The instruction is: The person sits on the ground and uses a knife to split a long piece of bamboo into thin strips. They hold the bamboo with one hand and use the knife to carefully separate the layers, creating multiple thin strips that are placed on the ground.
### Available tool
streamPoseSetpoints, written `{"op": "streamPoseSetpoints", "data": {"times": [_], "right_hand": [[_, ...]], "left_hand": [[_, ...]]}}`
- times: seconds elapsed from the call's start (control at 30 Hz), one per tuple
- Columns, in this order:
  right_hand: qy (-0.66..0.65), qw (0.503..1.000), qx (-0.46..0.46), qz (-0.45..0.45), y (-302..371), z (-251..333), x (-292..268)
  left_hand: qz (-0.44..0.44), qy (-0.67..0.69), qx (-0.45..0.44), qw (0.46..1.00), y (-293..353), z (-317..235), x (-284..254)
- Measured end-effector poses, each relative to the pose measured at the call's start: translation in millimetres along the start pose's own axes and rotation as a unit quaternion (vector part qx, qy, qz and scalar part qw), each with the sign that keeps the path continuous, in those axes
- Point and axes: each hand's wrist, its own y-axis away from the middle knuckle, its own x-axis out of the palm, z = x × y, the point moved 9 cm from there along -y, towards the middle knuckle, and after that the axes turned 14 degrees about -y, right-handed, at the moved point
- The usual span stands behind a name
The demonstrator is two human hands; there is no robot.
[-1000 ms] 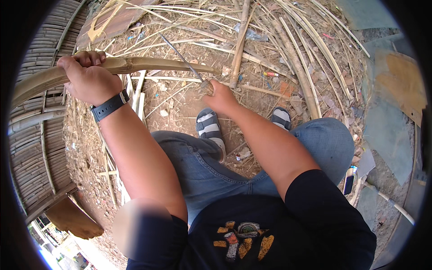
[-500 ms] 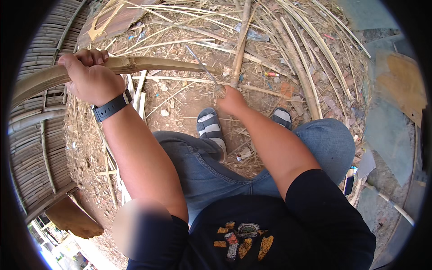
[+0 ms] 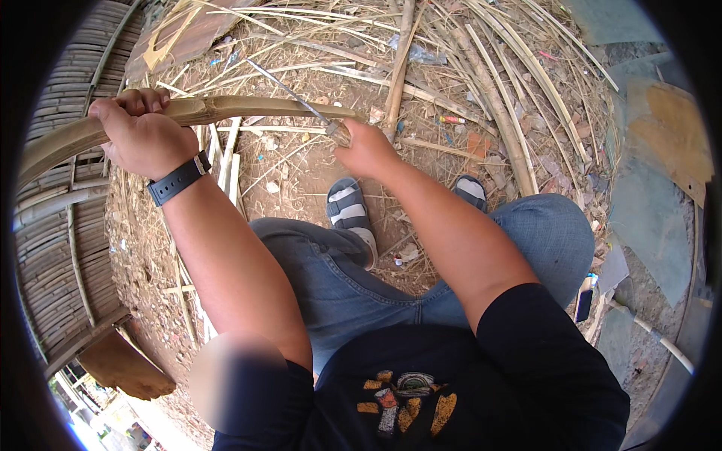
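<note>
While the left hand (image 3: 143,135) is closed around the bamboo strip (image 3: 248,109) to steady it, the right hand (image 3: 368,150) grips a knife (image 3: 289,94), blade resting on the strip.

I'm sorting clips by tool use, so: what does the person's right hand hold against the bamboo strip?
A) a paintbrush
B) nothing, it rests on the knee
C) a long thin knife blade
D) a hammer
C: the right hand grips a handle from which a long thin knife blade runs up and left across the bamboo strip, whose other end the left hand clasps.
</note>
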Motion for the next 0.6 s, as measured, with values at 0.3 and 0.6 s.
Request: {"op": "streamPoseSetpoints", "data": {"times": [0.3, 0.6], "right_hand": [[-0.048, 0.982, 0.178, 0.032, -2.8, -82.2, -4.4], [-0.093, 0.963, 0.252, 0.023, 10.6, -113.7, 1.6]], "left_hand": [[-0.017, -0.006, -0.016, 1.000, -4.8, 3.1, -5.7], [-0.011, -0.001, -0.007, 1.000, 1.8, -3.7, 4.5]]}}
